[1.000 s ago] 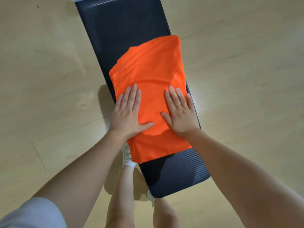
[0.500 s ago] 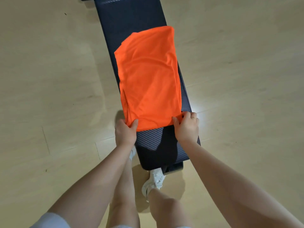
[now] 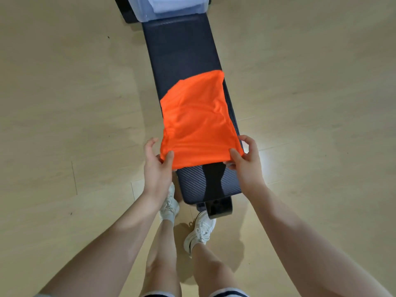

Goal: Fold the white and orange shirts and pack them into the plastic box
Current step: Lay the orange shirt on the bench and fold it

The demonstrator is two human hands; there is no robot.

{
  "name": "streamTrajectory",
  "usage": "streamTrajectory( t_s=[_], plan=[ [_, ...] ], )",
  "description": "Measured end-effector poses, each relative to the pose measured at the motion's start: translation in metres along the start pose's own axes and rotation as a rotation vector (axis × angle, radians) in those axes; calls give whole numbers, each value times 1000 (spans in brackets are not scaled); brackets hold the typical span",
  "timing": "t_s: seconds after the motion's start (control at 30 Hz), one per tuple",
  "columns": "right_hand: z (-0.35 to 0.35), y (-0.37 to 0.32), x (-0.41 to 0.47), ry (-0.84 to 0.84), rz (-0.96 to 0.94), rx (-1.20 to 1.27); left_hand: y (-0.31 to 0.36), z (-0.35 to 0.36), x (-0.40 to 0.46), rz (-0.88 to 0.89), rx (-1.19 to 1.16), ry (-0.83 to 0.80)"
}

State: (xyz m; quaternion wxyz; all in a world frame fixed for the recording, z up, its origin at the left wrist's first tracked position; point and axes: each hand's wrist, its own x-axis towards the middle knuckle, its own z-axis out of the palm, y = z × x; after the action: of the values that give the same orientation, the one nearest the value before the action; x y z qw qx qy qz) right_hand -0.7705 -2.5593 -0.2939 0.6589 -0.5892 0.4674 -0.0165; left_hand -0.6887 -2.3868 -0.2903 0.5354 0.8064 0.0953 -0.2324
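Note:
The folded orange shirt (image 3: pixel 198 120) lies along a dark padded bench (image 3: pixel 182 52), its near edge raised off the pad. My left hand (image 3: pixel 157 162) pinches the near left corner of the shirt. My right hand (image 3: pixel 246 156) pinches the near right corner. At the far end of the bench stands the clear plastic box (image 3: pixel 150 12), with the folded white shirt (image 3: pixel 176 4) inside it; both are cut off by the top edge of the view.
The bench stands on a pale wooden floor (image 3: pixel 64 103) that spreads wide on both sides. My legs and white shoes (image 3: pixel 200 231) are at the bench's near end, beside its dark foot (image 3: pixel 219 207).
My hands went from pressing flat on the shirt to gripping its near corners. The near edge now lifts off the pad. The view has drawn back, so the box shows at the top.

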Motion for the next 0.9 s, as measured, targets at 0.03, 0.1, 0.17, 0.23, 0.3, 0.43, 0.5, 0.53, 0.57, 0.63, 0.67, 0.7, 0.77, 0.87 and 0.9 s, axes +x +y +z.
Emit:
streamTrajectory(
  t_s=[0.03,0.1,0.17,0.23,0.3,0.43,0.5,0.53,0.57,0.63,0.67,0.7,0.77,0.87,0.9],
  plan=[
    [-6,-11,-13,-24,-19,14,12,-5,-10,15,1,-26],
    [-20,-35,-37,-87,-43,67,40,-15,-28,-57,-88,-68],
    [-33,-61,-57,-243,-61,87,70,-28,-40,-163,-159,-162],
    [-43,-86,-69,-332,-97,-23,97,-42,-48,-145,-73,-337],
    [-48,-107,-69,-278,-134,-186,120,-51,-51,-98,27,-480],
    [-44,-132,-29,-79,-213,-320,149,-48,-23,10,129,-460],
    [-32,-141,3,-26,-227,-334,155,-39,9,11,105,-441],
    [-24,-144,20,-20,-216,-338,156,-34,28,-8,75,-436],
    [-15,-146,39,-37,-190,-335,153,-28,50,-33,42,-425],
    [7,-144,86,-90,-110,-334,144,-16,102,-57,43,-383],
    [19,-142,112,-92,-88,-349,140,-10,129,-45,79,-363],
    [32,-139,139,-82,-72,-360,134,-3,158,-27,126,-348],
    [59,-135,190,-47,-52,-363,123,6,216,8,222,-301],
    [97,-133,255,-28,-34,-375,112,14,291,44,302,-236],
    [107,-135,274,-25,-25,-384,112,16,311,43,301,-235]
  ],
)
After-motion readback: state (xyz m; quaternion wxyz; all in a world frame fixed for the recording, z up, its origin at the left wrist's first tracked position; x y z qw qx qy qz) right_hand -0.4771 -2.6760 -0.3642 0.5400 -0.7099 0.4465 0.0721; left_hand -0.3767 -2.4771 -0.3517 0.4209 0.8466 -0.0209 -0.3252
